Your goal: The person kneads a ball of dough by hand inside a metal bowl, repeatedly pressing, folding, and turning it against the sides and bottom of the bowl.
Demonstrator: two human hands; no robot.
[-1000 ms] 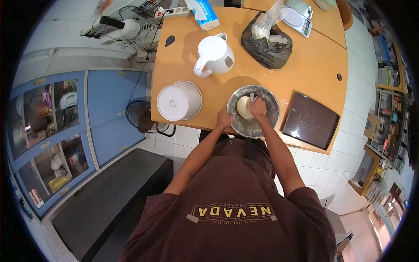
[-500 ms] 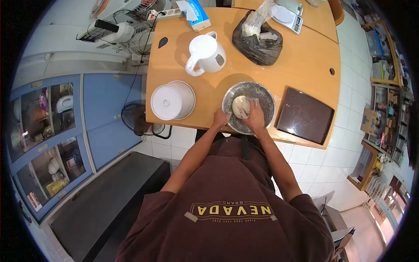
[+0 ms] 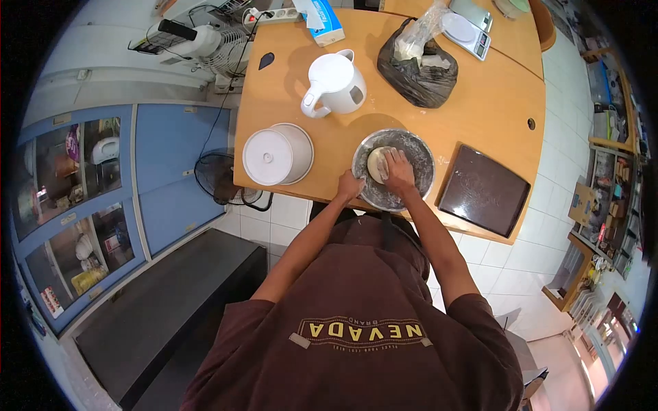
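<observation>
A metal bowl (image 3: 419, 147) dusted with flour stands at the table's near edge. In it lies a pale ball of dough (image 3: 376, 164). My right hand (image 3: 399, 170) rests on the dough's right side, its fingers stretched out and pointing away from me. At the bowl's left rim is my left hand (image 3: 350, 185), its fingers closed on the rim. Right of the bowl lies a dark rectangular tray (image 3: 485, 190). A white lidded container (image 3: 277, 155) stands to the left.
Farther back on the wooden table (image 3: 356, 127) are a white kettle (image 3: 334, 83), a black plastic bag (image 3: 418, 75), a digital scale (image 3: 467, 34) and a tissue box (image 3: 322, 22). A floor fan (image 3: 216, 179) stands left of the table.
My right hand has gone from gripping the dough's edge with bent fingers to lying flatter across it. The whole view has shifted slightly.
</observation>
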